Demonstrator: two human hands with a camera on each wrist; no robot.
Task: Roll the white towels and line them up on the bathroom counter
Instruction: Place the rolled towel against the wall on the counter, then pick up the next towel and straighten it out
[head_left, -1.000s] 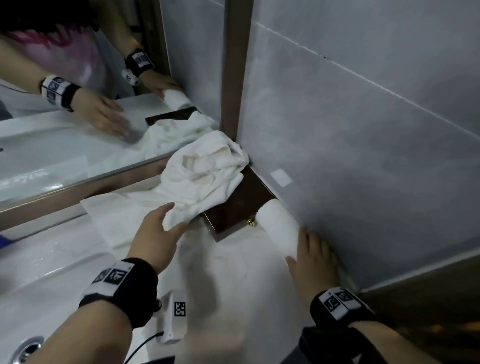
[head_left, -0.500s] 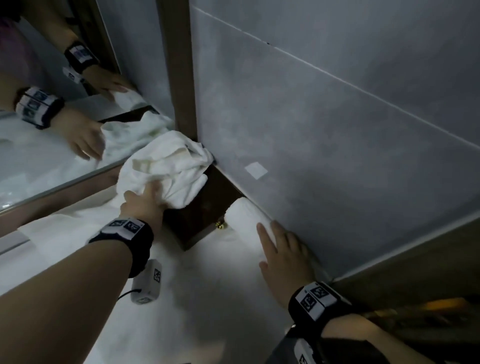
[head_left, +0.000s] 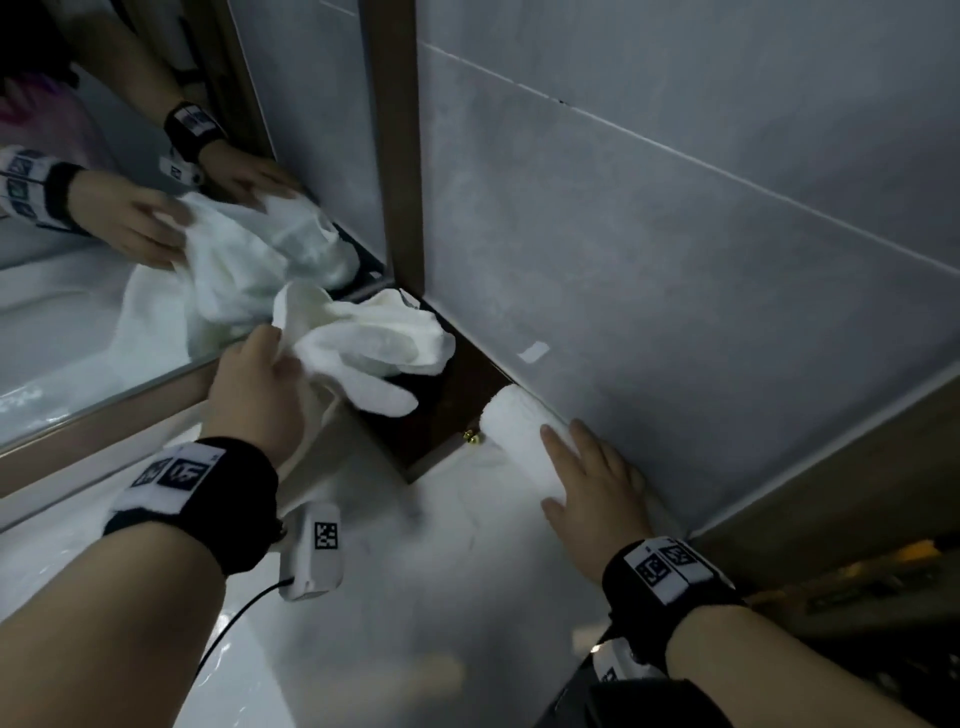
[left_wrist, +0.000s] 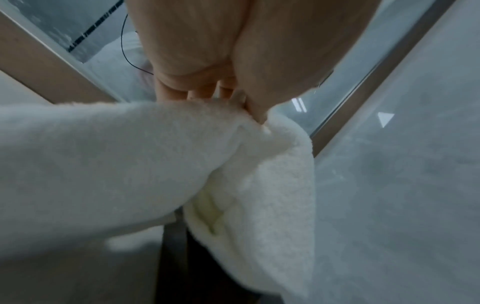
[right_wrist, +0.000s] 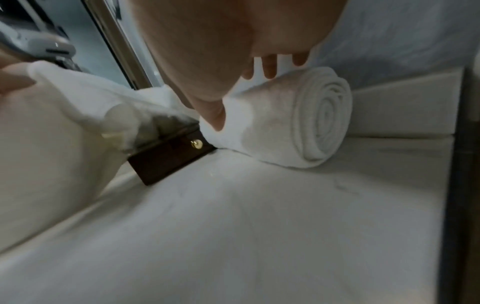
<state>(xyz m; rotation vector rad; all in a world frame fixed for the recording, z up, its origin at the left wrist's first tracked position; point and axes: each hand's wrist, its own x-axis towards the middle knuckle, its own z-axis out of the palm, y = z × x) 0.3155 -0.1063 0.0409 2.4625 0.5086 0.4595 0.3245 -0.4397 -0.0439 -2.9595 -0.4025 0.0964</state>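
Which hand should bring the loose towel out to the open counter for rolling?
Left. The left hand already grips the loose towel bunched over the dark wooden box. The right hand lies flat on the rolled towel against the wall, probably steadying it, and would have to let go first.

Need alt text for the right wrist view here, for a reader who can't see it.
A right hand rests open on a rolled white towel lying on a white counter against a grey wall. To its left, a loose white towel drapes over a dark wooden box with a brass knob.
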